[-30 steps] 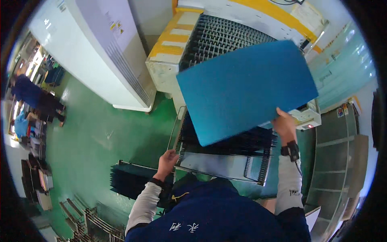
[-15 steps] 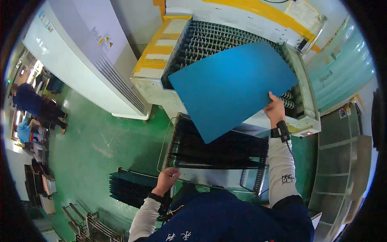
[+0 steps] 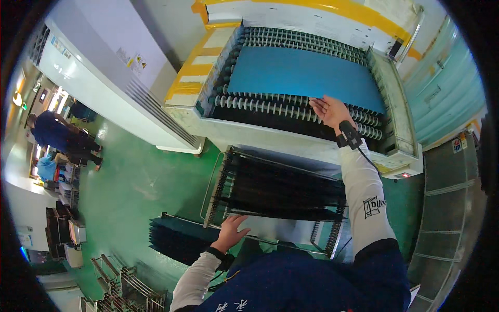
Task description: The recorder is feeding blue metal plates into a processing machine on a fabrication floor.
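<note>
Panels, thin, rectangular and dark blue (image 3: pixel 182 243), lay stacked low at seven o'clock from the view's centre. Near six o'clock, the bare left hand (image 3: pixel 230 235) hovered by the near-left corner of a slotted metal rack (image 3: pixel 216 190). Its grip was loose, fingers apart around nothing visible; whether it touched the rack could not be told. Toward five o'clock, that rack carried black-looking flat sheets (image 3: pixel 280 187), its toothed side rails apparently keeping them separated. At one o'clock, a flat blue rectangular sheet (image 3: pixel 306 78) rested on ringed grey rollers (image 3: pixel 260 105) in a pale-sided conveyor (image 3: pixel 270 141), presumably laid flat so many rings shared its weight. At two o'clock, the bare right hand (image 3: pixel 331 113) was at the sheet's near edge, grip parted and clamped on nothing; contact was unclear.
</note>
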`<state>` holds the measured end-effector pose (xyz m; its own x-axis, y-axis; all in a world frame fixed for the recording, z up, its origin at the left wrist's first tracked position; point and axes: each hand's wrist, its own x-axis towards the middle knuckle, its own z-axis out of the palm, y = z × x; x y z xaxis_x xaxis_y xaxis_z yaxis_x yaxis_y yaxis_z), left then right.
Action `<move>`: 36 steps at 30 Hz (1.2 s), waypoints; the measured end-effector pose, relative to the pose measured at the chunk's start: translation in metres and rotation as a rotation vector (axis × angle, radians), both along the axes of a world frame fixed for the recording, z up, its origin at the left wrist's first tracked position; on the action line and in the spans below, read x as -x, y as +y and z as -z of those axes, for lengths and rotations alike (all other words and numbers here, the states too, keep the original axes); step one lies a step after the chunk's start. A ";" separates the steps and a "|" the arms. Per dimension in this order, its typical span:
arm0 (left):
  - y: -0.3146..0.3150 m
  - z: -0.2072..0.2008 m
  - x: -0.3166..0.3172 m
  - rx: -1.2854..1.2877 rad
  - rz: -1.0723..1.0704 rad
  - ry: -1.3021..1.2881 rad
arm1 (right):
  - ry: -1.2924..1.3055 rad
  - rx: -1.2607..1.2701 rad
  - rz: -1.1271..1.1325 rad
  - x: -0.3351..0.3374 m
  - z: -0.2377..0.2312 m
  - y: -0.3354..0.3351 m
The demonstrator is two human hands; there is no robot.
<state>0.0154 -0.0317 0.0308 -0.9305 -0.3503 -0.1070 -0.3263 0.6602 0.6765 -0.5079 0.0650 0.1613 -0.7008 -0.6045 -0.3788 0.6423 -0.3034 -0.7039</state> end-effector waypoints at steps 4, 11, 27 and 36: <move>0.013 -0.003 0.014 -0.003 -0.012 0.015 | 0.151 -0.156 -0.167 0.000 -0.008 0.004; 0.025 -0.007 0.029 0.176 -0.067 0.091 | 1.769 -1.174 0.008 0.005 0.005 0.002; 0.048 0.020 0.052 0.322 0.143 -0.058 | 1.704 -1.326 -0.287 0.039 -0.003 -0.044; 0.069 0.033 0.085 0.393 0.464 -0.244 | 1.714 -1.097 -0.204 0.025 -0.001 -0.025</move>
